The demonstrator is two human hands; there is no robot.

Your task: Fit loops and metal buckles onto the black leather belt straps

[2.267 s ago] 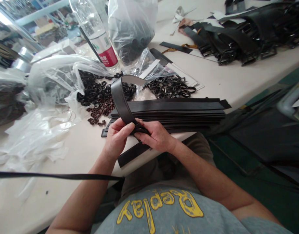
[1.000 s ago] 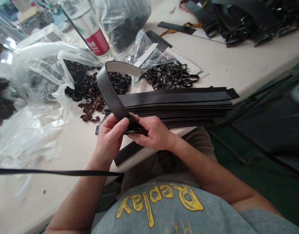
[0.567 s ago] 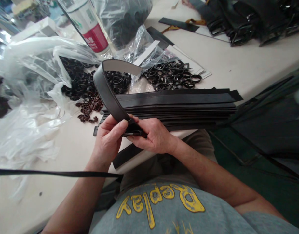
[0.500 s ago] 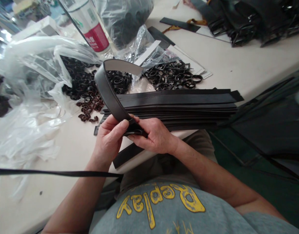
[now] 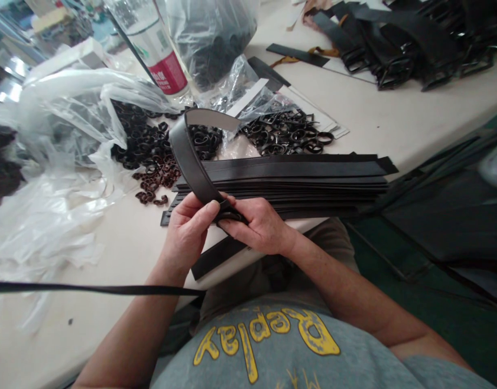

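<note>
A black leather belt (image 5: 188, 162) curls up in a loop from my two hands, its pale inner side facing me near the top. My left hand (image 5: 191, 224) pinches the strap with its thumb on top. Close beside it, my right hand (image 5: 260, 224) grips the belt's end, where a dark buckle or keeper loop (image 5: 232, 215) partly shows between the fingers. The fingertips hide most of that end. Behind my hands a stack of black belt straps (image 5: 289, 168) lies across the table.
Piles of black belt loops (image 5: 145, 138), brown loops (image 5: 157, 175) and black buckles (image 5: 289, 129) lie beyond the stack. Clear plastic bags (image 5: 61, 162) spread at left, near a bottle (image 5: 167, 70). Buckled belts (image 5: 394, 48) are heaped at far right on the table (image 5: 390, 113).
The whole scene has shifted slightly in view. Both hands keep hold of the belt, and the fingers have moved only a little around its end.
</note>
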